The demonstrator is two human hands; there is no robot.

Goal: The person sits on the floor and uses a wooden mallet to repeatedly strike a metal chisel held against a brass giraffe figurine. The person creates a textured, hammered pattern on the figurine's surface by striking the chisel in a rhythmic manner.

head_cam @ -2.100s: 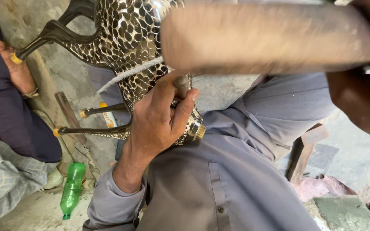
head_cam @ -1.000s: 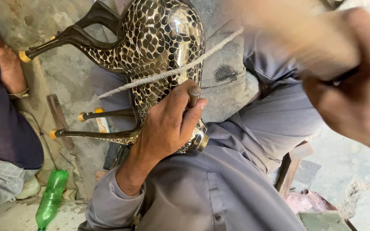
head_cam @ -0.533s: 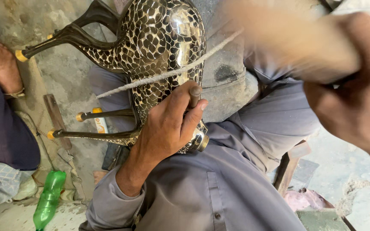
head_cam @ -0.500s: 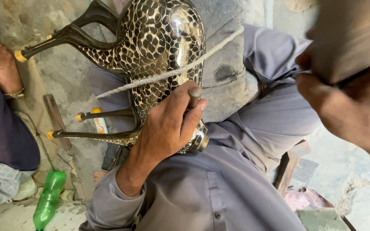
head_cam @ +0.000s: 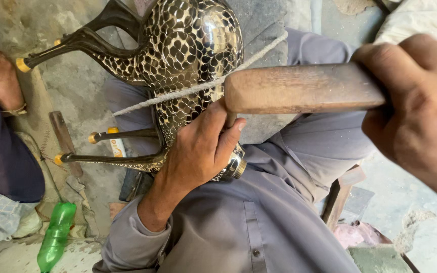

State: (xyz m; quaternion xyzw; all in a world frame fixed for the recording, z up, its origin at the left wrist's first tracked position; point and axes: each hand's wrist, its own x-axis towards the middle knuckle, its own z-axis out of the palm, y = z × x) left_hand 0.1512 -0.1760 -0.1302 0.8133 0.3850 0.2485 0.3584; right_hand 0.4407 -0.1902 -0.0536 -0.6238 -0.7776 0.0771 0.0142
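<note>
My left hand (head_cam: 198, 151) is clamped on a short metal punch (head_cam: 230, 120), thumb and fingers wrapped round it so only its top end shows, pressed against the animal figure (head_cam: 178, 65) lying across my lap. My right hand (head_cam: 421, 106) is closed tight on a wooden mallet (head_cam: 299, 88); its blunt end sits right over the top of the punch, touching it or just shy of it, I cannot tell which. My two hands are well apart, the mallet spanning the gap between them.

The figure is dark, glossy metal covered in a pattern of pale scale-like inlay. Its rounded body is nearest the punch, and its thin dark legs stretch away from my left hand, each ending in a brass tip (head_cam: 23, 64). A pale twisted cord (head_cam: 178, 93) runs slantwise across the body, passing just above my left thumb. Under my left palm a threaded, silver-coloured collar (head_cam: 236, 167) of the figure peeks out, resting on my grey shirt (head_cam: 259, 222).

Beyond the legs, away from me, another person's hand (head_cam: 1, 76) in a dark sleeve rests on the concrete floor (head_cam: 72, 96). Below the legs, near my left elbow, a green plastic bottle (head_cam: 54, 237) lies on the floor, and a flat wooden strip (head_cam: 64, 141) lies just past the brass tips.
</note>
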